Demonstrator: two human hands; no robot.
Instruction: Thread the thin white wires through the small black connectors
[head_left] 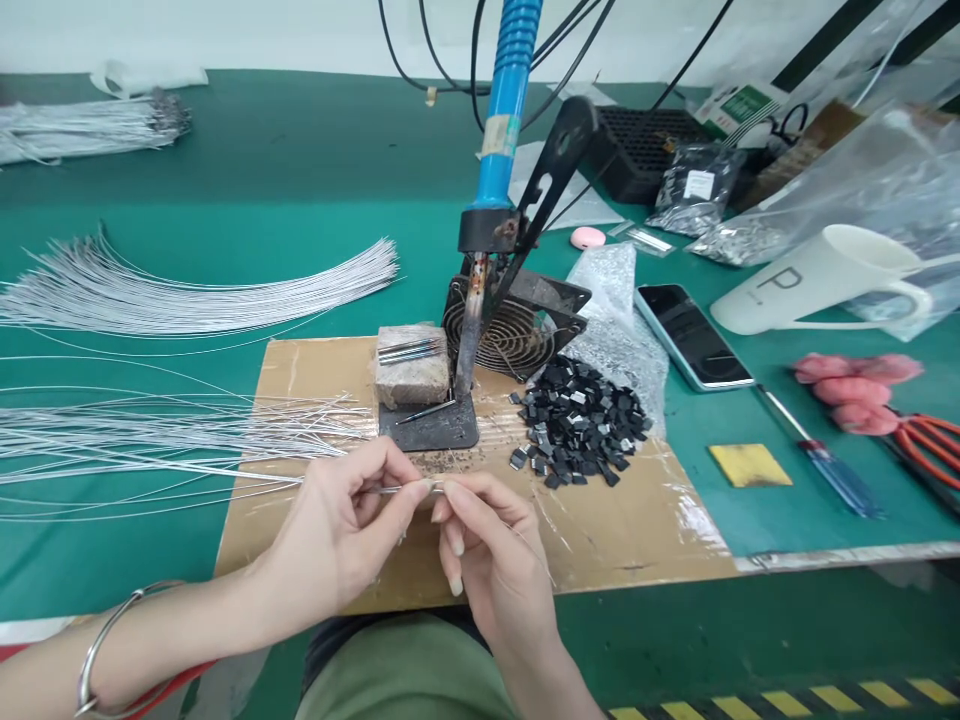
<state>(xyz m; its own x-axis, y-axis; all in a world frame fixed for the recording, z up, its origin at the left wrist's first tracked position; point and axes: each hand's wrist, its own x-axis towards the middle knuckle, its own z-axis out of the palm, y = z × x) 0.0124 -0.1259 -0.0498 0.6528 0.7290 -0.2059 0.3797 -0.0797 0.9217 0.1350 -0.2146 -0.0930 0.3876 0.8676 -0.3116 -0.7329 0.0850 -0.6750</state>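
My left hand (345,530) pinches a thin wire just in front of the soldering stand, over the cardboard. The fingertips of my right hand (487,550) are closed at the wire's end, touching my left thumb; what they hold is too small to make out. Loose white wires (285,430) run in from the left to the cardboard (637,530). Above my hands hangs a blue soldering iron (513,100), its tip pointing down at a black metal plate (442,428). Right of it lies a pile of small black parts (581,420).
A block (411,380) with metal pins and a round fan (517,330) stand behind the hands. A wire bundle (202,290) lies back left. Toward the right are a phone (696,335), a white mug (817,280), a yellow sponge (750,465) and a screwdriver (840,480).
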